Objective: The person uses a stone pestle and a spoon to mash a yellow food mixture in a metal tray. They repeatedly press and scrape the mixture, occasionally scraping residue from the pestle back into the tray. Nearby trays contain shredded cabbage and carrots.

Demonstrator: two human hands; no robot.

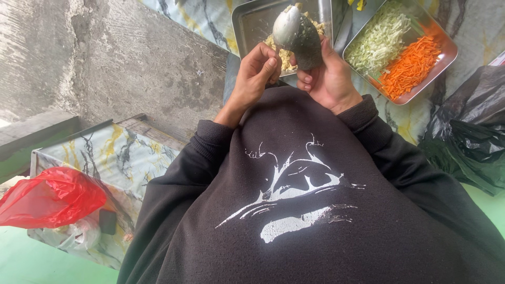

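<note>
My right hand (330,79) grips a dark green oval fruit or vegetable (302,39) whose top end is peeled to a pale grey-white. I hold it upright over a metal tray (252,23) that carries pale yellow chopped pieces. My left hand (256,71) is beside it on the left. Its fingers are curled with the thumb pressed against them, close to the lower part of the dark green thing. Whether that hand pinches a bit of peel or a small tool is hidden. Both sleeves are black.
A second metal tray (448,55) on the right holds shredded pale green cabbage (381,37) and orange carrot sticks (410,66). A black plastic bag (468,131) lies at the right, a red plastic bag (50,197) on a marble-patterned box at lower left. Grey concrete fills the upper left.
</note>
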